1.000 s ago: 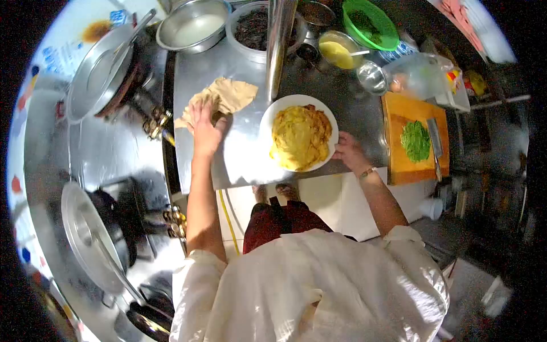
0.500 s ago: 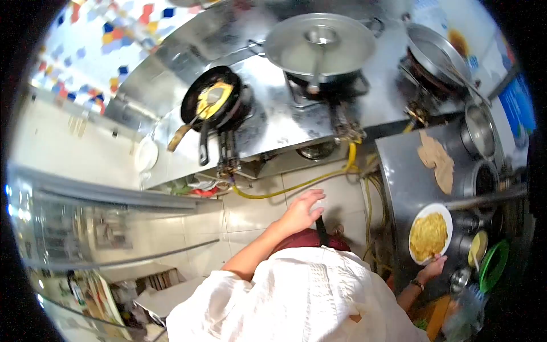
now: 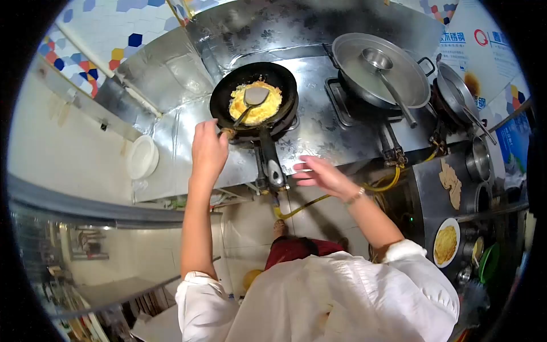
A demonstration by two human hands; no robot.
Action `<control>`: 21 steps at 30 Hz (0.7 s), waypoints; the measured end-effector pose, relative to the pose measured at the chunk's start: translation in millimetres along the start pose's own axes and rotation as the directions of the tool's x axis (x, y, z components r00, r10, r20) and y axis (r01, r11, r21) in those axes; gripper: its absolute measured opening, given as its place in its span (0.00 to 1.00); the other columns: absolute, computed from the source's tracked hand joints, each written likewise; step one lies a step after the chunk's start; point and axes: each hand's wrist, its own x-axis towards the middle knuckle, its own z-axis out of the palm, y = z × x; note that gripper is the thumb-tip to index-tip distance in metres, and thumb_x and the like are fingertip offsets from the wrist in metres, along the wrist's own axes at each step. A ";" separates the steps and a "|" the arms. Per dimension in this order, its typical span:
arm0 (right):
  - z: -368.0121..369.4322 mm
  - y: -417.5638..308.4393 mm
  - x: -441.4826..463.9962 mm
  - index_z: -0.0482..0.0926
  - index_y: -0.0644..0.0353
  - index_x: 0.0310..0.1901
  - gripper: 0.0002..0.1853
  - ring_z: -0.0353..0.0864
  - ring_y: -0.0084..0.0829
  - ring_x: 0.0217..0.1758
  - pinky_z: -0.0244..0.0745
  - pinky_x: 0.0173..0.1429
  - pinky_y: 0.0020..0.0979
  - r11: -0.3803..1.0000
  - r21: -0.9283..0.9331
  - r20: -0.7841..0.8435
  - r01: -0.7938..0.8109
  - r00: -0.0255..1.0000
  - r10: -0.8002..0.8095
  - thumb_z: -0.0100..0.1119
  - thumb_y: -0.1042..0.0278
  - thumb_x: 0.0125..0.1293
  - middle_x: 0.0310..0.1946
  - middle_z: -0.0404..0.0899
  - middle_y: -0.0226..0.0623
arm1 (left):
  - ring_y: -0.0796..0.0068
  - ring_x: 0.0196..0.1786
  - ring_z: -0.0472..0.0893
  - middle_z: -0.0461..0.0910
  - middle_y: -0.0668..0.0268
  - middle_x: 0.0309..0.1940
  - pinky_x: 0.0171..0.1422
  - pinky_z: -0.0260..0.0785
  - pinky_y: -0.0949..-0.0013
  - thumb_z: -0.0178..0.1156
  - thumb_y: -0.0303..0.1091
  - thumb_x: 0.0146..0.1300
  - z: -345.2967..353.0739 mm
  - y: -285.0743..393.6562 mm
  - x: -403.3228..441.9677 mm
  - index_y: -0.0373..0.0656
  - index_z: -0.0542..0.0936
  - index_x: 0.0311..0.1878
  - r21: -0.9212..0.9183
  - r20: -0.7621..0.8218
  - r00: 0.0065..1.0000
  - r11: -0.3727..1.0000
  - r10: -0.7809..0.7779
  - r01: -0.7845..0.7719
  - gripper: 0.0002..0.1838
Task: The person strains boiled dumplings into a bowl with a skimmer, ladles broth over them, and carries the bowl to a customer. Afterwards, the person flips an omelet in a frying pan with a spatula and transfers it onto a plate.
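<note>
A black frying pan (image 3: pixel 219 97) on the left burner holds a yellow egg omelette (image 3: pixel 272 105). The spatula (image 3: pixel 256 96) rests its metal blade on the egg, its wooden handle slanting towards me. My left hand (image 3: pixel 208 151) is closed around that handle at the pan's left front, hiding its end. Fingers stretched and apart, my right hand (image 3: pixel 325 175) is empty, a little right of the pan's black handle (image 3: pixel 268 149) and not touching it. On the right-hand counter, a white plate (image 3: pixel 439 257) bears a cooked omelette (image 3: pixel 447 245).
A large wok (image 3: pixel 353 62) with a ladle (image 3: pixel 393 91) in it sits on the middle burner. Another pan (image 3: pixel 450 80) stands farther right. A white bowl (image 3: pixel 142 158) is at the left edge. A yellow gas hose (image 3: pixel 307 206) runs below the stove front; a cloth (image 3: pixel 450 182) lies right.
My right hand has left the plate's rim and swung left towards the pan handle. My left hand has moved from in front of my body to the spatula handle. My view has turned left.
</note>
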 end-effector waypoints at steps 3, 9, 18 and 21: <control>31.6 10.4 61.9 0.64 0.64 0.54 0.26 0.74 0.41 0.53 0.72 0.54 0.42 0.909 0.371 0.370 -0.191 0.928 0.044 0.43 0.49 0.67 0.50 0.72 0.47 | 0.42 0.46 0.73 0.69 0.41 0.44 0.50 0.67 0.56 0.61 0.33 0.53 14.0 -22.9 27.7 0.31 0.66 0.46 0.092 0.387 0.900 0.979 -0.202 0.180 0.22; 67.6 -6.8 73.2 0.67 0.59 0.42 0.22 0.74 0.26 0.23 0.73 0.26 0.30 0.822 0.497 0.163 -0.280 0.960 0.228 0.52 0.45 0.62 0.27 0.73 0.33 | 0.36 0.47 0.72 0.69 0.32 0.41 0.52 0.66 0.55 0.67 0.37 0.46 35.4 -61.5 37.3 0.31 0.60 0.49 0.001 0.773 0.623 0.983 -0.119 0.186 0.32; 94.5 -4.0 56.4 0.64 0.58 0.26 0.14 0.63 0.20 0.11 0.63 0.16 0.26 0.999 0.035 -0.090 -0.031 0.995 0.034 0.59 0.66 0.61 0.10 0.62 0.26 | 0.46 0.47 0.74 0.74 0.45 0.44 0.50 0.66 0.56 0.58 0.25 0.46 4.2 -72.0 9.6 0.34 0.57 0.60 0.061 0.580 0.799 0.986 -0.160 0.153 0.35; 98.5 -3.4 25.3 0.66 0.59 0.30 0.12 0.62 0.17 0.10 0.63 0.16 0.23 0.997 0.070 -0.065 -0.010 0.998 0.015 0.60 0.65 0.60 0.11 0.63 0.25 | 0.47 0.45 0.74 0.73 0.47 0.43 0.48 0.66 0.56 0.57 0.22 0.44 -18.5 -69.9 -15.5 0.34 0.59 0.59 0.135 0.421 0.904 0.991 -0.078 0.023 0.34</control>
